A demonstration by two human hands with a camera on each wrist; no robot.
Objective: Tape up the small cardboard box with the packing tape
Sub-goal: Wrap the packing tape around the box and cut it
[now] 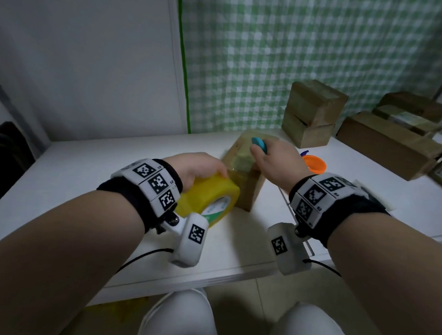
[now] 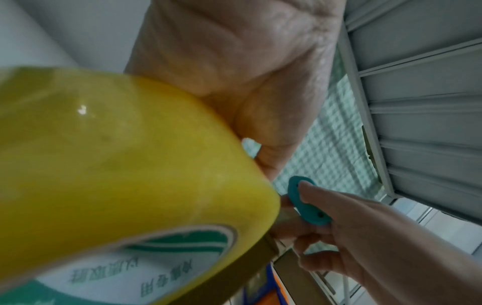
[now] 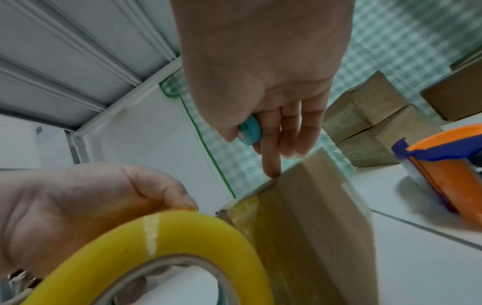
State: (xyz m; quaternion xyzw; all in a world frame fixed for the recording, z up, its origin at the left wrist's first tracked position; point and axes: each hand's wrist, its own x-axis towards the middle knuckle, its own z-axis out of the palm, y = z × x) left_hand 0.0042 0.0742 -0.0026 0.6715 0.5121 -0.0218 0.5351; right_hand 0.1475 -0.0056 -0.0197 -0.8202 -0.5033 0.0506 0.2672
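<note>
The left hand [image 1: 201, 168] grips the yellow roll of packing tape [image 1: 208, 200], fingers curled over its outer rim, with the roll held against the near face of the small cardboard box [image 1: 242, 173]. The right hand [image 1: 275, 159] pinches a small teal cutter [image 1: 259, 143] between thumb and fingers; in the right wrist view its index finger [image 3: 271, 163] extends down onto the top edge of the box. The two hands sit close together, with the box between and just beyond them on the white table [image 1: 114, 168].

A strip of tape already covers part of the box's near face. The box appears light and fairly stiff, so it will likely slide unless pinned from above. The film looks thin, glossy and prone to sticking to itself; hold the roll by its rim and core, keeping the strip taut.

Beyond the right hand stands an orange tape dispenser [image 1: 314, 164]. Further out are stacked boxes [image 1: 314, 113].
</note>
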